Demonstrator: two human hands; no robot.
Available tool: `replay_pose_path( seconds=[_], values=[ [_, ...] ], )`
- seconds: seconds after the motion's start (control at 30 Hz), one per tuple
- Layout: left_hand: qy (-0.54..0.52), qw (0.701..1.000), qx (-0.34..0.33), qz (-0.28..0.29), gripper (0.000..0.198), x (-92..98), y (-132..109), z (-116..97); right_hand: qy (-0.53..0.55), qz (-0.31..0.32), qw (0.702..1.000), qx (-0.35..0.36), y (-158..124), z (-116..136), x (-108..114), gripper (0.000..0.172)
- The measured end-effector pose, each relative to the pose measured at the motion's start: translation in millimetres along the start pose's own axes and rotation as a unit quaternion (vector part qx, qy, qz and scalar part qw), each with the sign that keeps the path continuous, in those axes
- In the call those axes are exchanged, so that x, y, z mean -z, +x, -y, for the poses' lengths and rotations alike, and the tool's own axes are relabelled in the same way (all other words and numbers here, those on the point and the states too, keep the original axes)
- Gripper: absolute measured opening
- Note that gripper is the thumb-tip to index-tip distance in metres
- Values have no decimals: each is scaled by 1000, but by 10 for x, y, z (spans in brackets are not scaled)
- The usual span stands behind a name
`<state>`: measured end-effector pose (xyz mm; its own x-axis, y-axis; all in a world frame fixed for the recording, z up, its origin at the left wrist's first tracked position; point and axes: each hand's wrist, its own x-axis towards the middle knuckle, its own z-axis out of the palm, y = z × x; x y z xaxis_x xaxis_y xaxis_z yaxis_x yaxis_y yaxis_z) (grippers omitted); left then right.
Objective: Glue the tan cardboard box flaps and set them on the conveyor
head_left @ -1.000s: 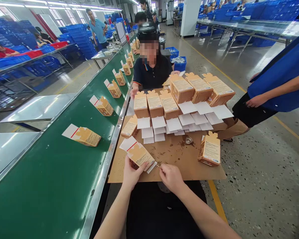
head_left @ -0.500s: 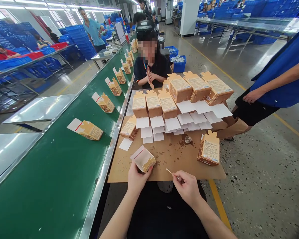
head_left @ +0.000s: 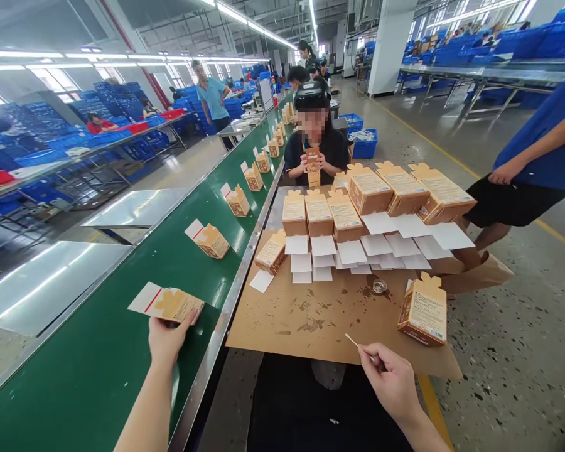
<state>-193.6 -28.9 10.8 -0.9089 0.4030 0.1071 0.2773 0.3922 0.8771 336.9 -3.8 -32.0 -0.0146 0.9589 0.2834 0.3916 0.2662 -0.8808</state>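
My left hand (head_left: pixel 166 343) pinches the edge of a kraft-paper carton (head_left: pixel 177 306) with a white flap, out over the green conveyor belt (head_left: pixel 98 351). My right hand (head_left: pixel 392 383) grips a thin swab stick (head_left: pixel 358 346) above the near edge of a brown cardboard work sheet (head_left: pixel 311 326). Near that hand, a small glass dish (head_left: pixel 379 286) with dark residue stands on the sheet. A kraft carton (head_left: pixel 422 310) lies to its right. Further back, several cartons sit in rows on white paper sheets (head_left: pixel 351 252).
Several cartons (head_left: pixel 238 201) stand in a line along the belt. Across the board, a co-worker (head_left: pixel 315 144) holds a carton upright. A person in a blue apron (head_left: pixel 537 138) stands at the right. Blue crates (head_left: pixel 363 144) and metal tables fill the background.
My left hand has carried the carton from above the work sheet out over the belt. My right hand has moved slightly right with the stick. The co-worker now holds a carton.
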Motion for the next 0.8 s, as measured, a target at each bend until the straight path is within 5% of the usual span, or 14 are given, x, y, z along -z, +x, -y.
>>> replay_pose_path(
  seconds=[0.07,0.13,0.2,0.27,0.4,0.53,0.6,0.7,0.8],
  values=[
    [-18,999,44,1,95,-33,-81,50,-8,-12,1000,-2,22,-6,53,55],
    [-34,996,41,-66,105,-35,-253,140,-20,-33,999,-6,-5,-40,149,53],
    [-56,987,-33,-149,102,-42,-445,240,-34,-60,998,-12,-69,-104,253,52],
    [-94,976,-125,-150,86,-134,-581,259,-44,-84,995,-19,-133,-178,319,51],
    [-145,972,-181,46,55,-725,-544,-266,-38,-82,996,-4,-104,-206,259,51],
    [-55,963,-119,235,47,-1555,-272,-1159,-15,-22,999,33,101,14,45,50],
    [-20,948,-91,305,44,-1848,-185,-1424,-6,3,999,46,179,139,-57,49],
    [16,921,-49,385,44,-1931,-168,-1476,-1,2,998,63,188,225,-130,49],
    [33,914,-27,403,55,-1547,-231,-1227,-13,-52,997,50,67,168,-35,51]
  ],
)
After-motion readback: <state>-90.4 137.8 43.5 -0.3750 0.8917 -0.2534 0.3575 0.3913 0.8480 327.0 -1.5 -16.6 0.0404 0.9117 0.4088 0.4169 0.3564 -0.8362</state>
